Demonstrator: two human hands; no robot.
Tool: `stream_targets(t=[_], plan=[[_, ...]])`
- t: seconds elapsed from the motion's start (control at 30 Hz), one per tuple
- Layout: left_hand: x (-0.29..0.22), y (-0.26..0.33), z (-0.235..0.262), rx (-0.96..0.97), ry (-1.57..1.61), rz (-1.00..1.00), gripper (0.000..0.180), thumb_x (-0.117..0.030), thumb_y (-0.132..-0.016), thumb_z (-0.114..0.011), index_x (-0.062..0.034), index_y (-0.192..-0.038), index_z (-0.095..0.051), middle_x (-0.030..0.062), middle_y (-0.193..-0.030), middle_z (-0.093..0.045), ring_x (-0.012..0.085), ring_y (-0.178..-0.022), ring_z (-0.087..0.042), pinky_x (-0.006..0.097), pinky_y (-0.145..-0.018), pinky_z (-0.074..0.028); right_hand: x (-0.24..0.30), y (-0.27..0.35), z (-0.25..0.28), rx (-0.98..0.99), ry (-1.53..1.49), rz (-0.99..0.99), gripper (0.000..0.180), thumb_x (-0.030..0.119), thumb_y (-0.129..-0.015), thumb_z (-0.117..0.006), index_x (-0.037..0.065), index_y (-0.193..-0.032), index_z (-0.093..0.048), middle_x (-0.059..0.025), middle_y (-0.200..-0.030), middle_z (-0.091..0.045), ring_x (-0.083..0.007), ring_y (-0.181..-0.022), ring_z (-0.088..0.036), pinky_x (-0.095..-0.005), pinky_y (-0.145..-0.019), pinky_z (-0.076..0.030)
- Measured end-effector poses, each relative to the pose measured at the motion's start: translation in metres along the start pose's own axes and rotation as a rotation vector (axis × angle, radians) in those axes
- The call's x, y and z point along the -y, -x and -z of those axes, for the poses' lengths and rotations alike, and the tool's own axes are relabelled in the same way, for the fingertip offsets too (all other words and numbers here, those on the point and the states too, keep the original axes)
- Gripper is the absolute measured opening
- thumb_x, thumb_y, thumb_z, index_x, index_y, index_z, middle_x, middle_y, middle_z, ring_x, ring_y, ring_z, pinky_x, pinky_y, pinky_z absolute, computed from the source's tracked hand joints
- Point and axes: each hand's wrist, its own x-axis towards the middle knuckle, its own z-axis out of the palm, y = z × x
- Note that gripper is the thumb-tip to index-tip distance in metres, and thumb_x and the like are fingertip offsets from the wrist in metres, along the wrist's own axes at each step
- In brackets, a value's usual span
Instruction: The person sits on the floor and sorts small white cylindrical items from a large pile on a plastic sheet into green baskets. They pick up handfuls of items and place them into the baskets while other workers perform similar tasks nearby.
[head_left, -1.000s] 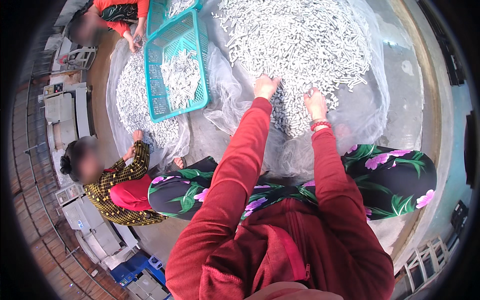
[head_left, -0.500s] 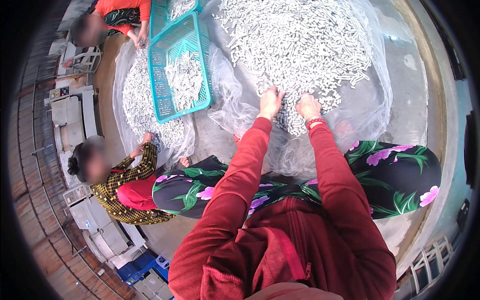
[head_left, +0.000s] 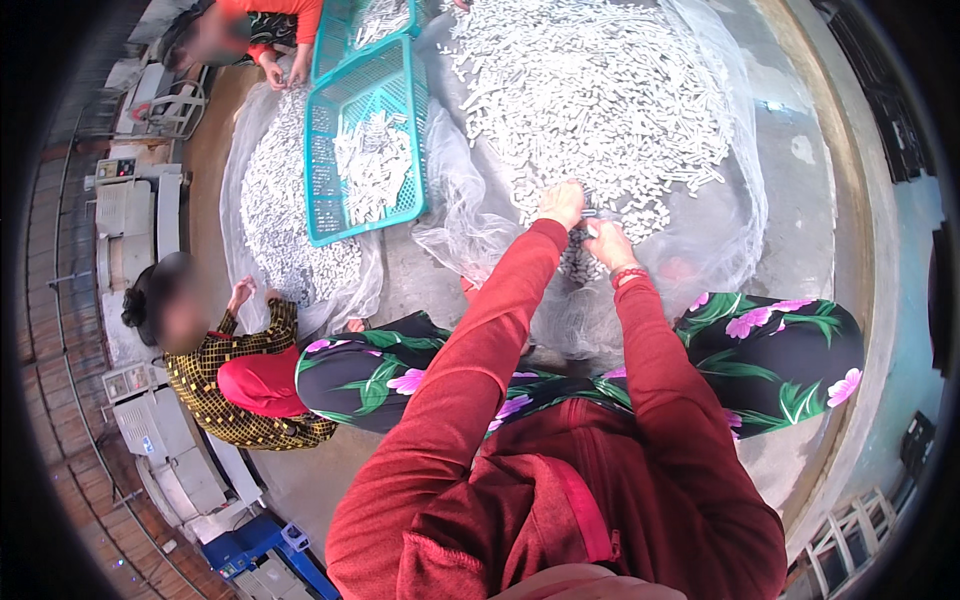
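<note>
A broad heap of small white-and-grey cylindrical pieces (head_left: pixel 600 95) is spread over translucent white netting (head_left: pixel 748 180) on the floor in front of me. My left hand (head_left: pixel 562 203) is at the heap's near edge, its fingers curled downward and closed; what they hold is too small to make out. Close by on the right, my right hand (head_left: pixel 610 245) pinches a small grey cylindrical piece (head_left: pixel 591 231) between thumb and fingers. Darker grey pieces (head_left: pixel 580 262) lie on the netting just below both hands. A red bracelet (head_left: pixel 628 273) circles my right wrist.
Left of the heap stands a teal plastic basket (head_left: pixel 420 180) partly filled with white pieces, with another teal basket (head_left: pixel 328 38) behind it. Farther left, a second heap (head_left: pixel 285 205) lies on netting, with two people beside it. Machines (head_left: pixel 128 220) line the left side.
My hands have drawn closer together, and the right now pinches a piece. The nearer co-worker's hand has lifted away from the left heap. The whole view has shifted slightly.
</note>
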Motion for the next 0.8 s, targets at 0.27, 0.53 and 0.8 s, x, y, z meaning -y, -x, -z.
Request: stream_targets(t=[0.27, 0.53, 0.8], plan=[[0.083, 0.029, 0.007, 0.190, 0.291, 0.219, 0.045, -0.043, -0.082, -0.050, -0.0016, -0.098, -0.058, 0.0214, -0.096, -0.059, 0.0341, -0.096, -0.055, 0.041, -0.082, -0.042, 0.009, -0.013, 0.031, -0.181, 0.081, -0.208, 0.021, 0.019, -0.072, -0.061, 0.011, -0.092, -0.060, -0.0148, -0.083, -0.063, -0.0321, -0.080, -0.060, -0.0408, -0.070, -0.046], [0.036, 0.033, 0.036, -0.037, 0.317, -0.028, 0.043, -0.040, -0.085, -0.042, -0.0013, -0.098, -0.056, 0.0191, -0.096, -0.059, 0.0372, -0.090, -0.054, 0.040, -0.079, -0.042, 0.004, -0.008, -0.009, -0.261, 0.104, -0.126, 0.026, 0.009, -0.070, -0.055, 0.003, -0.095, -0.051, -0.0178, -0.076, -0.060, -0.0350, -0.073, -0.060, -0.0435, -0.062, -0.047], [0.034, 0.001, 0.005, -0.172, 0.319, 0.008, 0.040, -0.035, -0.081, -0.050, 0.0016, -0.094, -0.060, 0.0237, -0.093, -0.059, 0.0385, -0.089, -0.056, 0.045, -0.079, -0.042, -0.001, 0.000, -0.025, -0.135, 0.166, -0.066, 0.027, 0.012, -0.072, -0.051, 0.001, -0.097, -0.050, -0.0204, -0.076, -0.060, -0.0372, -0.075, -0.060, -0.0492, -0.063, -0.046]])
